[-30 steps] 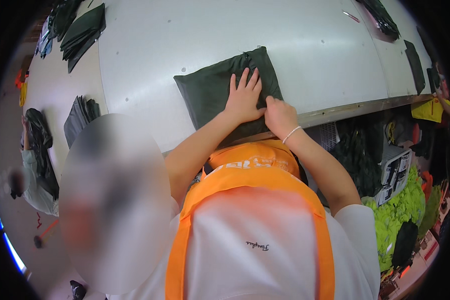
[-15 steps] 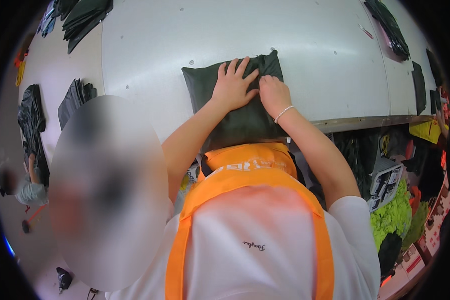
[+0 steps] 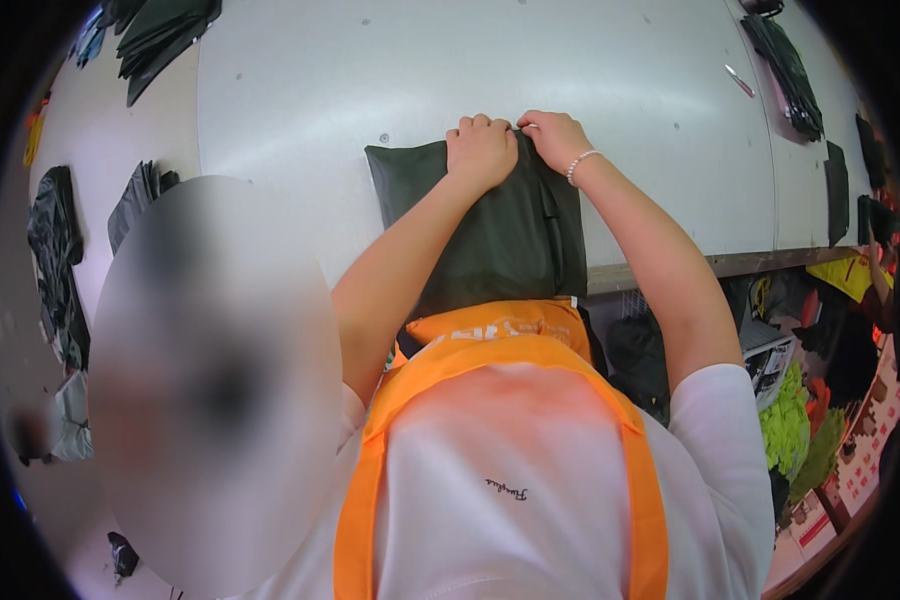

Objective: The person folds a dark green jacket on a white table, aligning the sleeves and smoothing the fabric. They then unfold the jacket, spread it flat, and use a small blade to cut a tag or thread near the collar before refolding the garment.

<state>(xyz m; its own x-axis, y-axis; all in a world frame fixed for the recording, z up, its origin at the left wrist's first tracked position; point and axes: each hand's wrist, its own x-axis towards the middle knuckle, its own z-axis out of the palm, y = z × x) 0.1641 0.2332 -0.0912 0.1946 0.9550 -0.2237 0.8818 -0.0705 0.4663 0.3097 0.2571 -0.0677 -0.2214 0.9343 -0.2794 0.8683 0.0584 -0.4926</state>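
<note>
A squarish dark green cloth bag (image 3: 490,245) lies on the pale tabletop right in front of me, its near edge against my orange apron. My left hand (image 3: 481,153) rests on its far edge with the fingers curled round the cloth. Beside it, my right hand (image 3: 555,138) pinches the same far edge near the middle, thumb and forefinger together. A fold runs down the bag's right part, below my right hand. What lies under my fingertips is hidden.
Folded dark cloth pieces (image 3: 165,40) lie at the far left, more (image 3: 785,85) at the far right. Small thread snips (image 3: 739,80) rest nearby. Below the table's right edge are bright green cloth (image 3: 785,425) and other goods. A blurred area covers the left side.
My left hand has gone from lying spread on the bag to curling over its far edge. My right hand has moved farther away along the bag, to that edge.
</note>
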